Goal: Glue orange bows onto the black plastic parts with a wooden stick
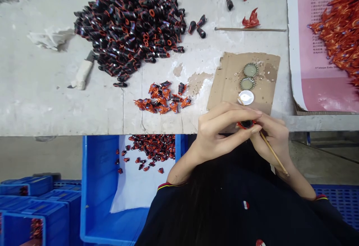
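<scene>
My left hand (221, 131) pinches a small black and red part (246, 124) between its thumb and fingers. Close against it, my right hand (270, 135) holds a thin wooden stick (272, 152), whose rear end slants down past the wrist. The stick's other end shows above the fingers, by a white round cap (246, 97). That cap sits on a piece of cardboard (228, 77), below two metal bottle caps (250, 70) with pale contents. Whether both hands touch the small part is partly hidden by the fingers.
A big pile of black parts (131, 25) covers the table's middle. Orange pieces (161, 100) lie nearer its edge. Another stick (251, 29) lies beyond the cardboard. Orange parts (336, 32) fill the right side. A blue crate (97, 186) holds finished-looking pieces below the table edge.
</scene>
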Demonstrator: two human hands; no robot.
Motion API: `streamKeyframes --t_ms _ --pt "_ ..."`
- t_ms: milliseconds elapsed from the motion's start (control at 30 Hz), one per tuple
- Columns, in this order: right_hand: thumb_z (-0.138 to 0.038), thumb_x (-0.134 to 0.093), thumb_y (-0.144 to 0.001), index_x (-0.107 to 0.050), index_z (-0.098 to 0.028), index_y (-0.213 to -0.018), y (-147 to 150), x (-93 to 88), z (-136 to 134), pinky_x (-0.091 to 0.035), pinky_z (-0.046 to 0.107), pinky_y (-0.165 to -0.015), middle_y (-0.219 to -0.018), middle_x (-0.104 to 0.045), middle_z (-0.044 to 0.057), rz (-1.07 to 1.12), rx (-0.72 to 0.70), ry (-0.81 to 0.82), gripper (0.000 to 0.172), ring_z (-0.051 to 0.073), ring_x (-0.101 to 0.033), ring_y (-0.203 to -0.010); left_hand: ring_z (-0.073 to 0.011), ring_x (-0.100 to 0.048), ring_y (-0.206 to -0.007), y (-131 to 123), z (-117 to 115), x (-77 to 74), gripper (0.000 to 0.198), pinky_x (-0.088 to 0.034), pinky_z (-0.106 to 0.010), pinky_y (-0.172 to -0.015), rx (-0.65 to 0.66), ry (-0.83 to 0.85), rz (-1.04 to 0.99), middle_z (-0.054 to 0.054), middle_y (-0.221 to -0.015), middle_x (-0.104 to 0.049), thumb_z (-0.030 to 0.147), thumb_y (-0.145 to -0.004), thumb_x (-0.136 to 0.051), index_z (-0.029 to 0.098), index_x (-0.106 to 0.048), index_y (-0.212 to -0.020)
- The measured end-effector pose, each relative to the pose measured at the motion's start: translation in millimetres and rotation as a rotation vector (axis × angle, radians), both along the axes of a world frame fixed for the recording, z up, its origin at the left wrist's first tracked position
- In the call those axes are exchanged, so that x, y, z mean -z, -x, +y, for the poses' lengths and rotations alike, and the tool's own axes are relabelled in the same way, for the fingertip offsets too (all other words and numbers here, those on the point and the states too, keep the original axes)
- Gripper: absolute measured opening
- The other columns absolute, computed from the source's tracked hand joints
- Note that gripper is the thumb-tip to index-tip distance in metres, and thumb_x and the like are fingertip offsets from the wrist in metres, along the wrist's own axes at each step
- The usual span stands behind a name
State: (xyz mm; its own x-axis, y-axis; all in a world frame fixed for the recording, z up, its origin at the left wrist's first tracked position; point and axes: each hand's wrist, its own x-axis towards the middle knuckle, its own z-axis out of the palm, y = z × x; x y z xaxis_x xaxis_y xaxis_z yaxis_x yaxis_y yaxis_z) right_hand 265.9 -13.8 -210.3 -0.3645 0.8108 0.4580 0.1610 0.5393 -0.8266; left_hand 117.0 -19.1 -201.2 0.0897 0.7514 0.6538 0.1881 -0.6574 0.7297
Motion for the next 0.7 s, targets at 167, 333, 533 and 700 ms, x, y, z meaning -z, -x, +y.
streamKeyframes --t_ms 167,333,533,700 --pt "-0.020 -0.061 -0.089 -0.069 -0.025 -0.102 -0.4 -2.8 1.3 -0.060 0.028 -0.066 -0.085 -0.072 0.003 -0.031 -0.015 -0.012 0.016 0.017 -0.070 -0.075 -0.0148 -0.072 -0.083 3.5 -2.5 1.1 0.034 -0.060 -0.024 -0.075 0.029 0.092 -0.041 -0.004 -0.094 -0.075 0.020 -0.077 -0.078 0.020 -0.070 -0.110" --pt "-0.022 -0.059 -0.091 -0.068 -0.025 -0.097 -1.7 -2.3 0.5 -0.058 0.028 -0.061 -0.077 -0.068 0.002 -0.096 0.002 -0.041 0.011 0.016 -0.066 -0.070 -0.0152 -0.073 -0.088 2.7 -3.8 3.3 0.026 -0.060 -0.023 -0.079 0.039 0.096 -0.073 -0.004 -0.094 -0.076 0.015 -0.077 -0.077 0.018 -0.071 -0.102" --pt "-0.017 -0.058 -0.091 -0.064 -0.023 -0.090 -2.7 -2.7 -1.0 -0.056 0.024 -0.065 -0.080 -0.068 0.001 -0.136 0.026 -0.069 0.008 0.013 -0.065 -0.072 -0.0137 -0.073 -0.082 1.6 -5.3 2.0 0.021 -0.060 -0.021 -0.074 -0.023 0.084 -0.023 -0.004 -0.090 -0.075 0.016 -0.080 -0.075 0.016 -0.069 -0.101" --pt "-0.016 -0.058 -0.090 -0.061 -0.022 -0.089 -1.5 -4.3 -2.0 -0.057 0.026 -0.066 -0.079 -0.067 0.002 -0.117 0.013 -0.068 0.007 0.014 -0.066 -0.074 -0.0168 -0.075 -0.083 -0.3 -4.9 6.3 0.024 -0.063 -0.027 -0.073 -0.033 0.020 -0.069 -0.002 -0.091 -0.077 0.023 -0.082 -0.074 0.024 -0.071 -0.106"
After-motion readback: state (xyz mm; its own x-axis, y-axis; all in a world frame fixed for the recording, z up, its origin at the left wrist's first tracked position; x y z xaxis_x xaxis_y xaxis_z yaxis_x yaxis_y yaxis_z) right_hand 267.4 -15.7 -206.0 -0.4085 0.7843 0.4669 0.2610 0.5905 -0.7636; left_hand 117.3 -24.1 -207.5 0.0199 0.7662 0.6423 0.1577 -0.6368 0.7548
